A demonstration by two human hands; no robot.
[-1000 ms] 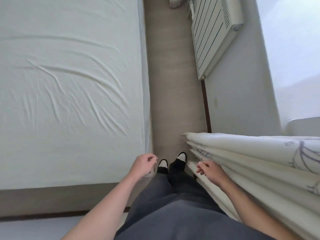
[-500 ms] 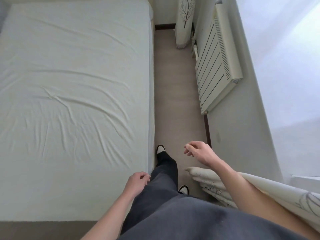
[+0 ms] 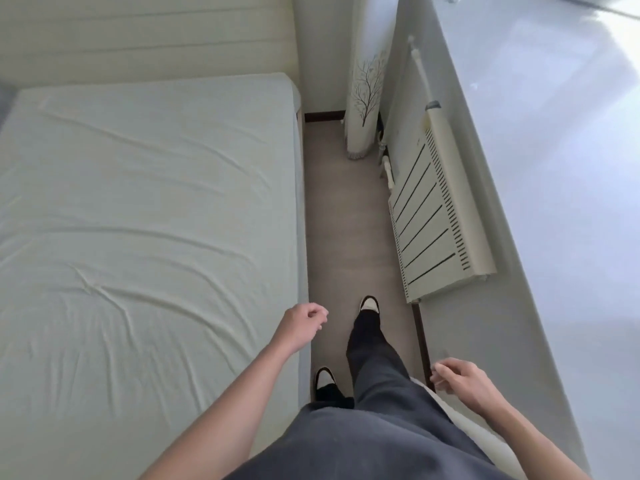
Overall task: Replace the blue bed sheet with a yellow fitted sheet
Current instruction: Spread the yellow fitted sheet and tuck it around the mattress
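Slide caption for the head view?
Empty hands swing beside the sheeted bed, walking toward the radiator.

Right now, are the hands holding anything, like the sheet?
No, nothing. The left hand hangs loosely curled beside the bed's sheet, and the right hand is loosely curled over the floor, both empty.
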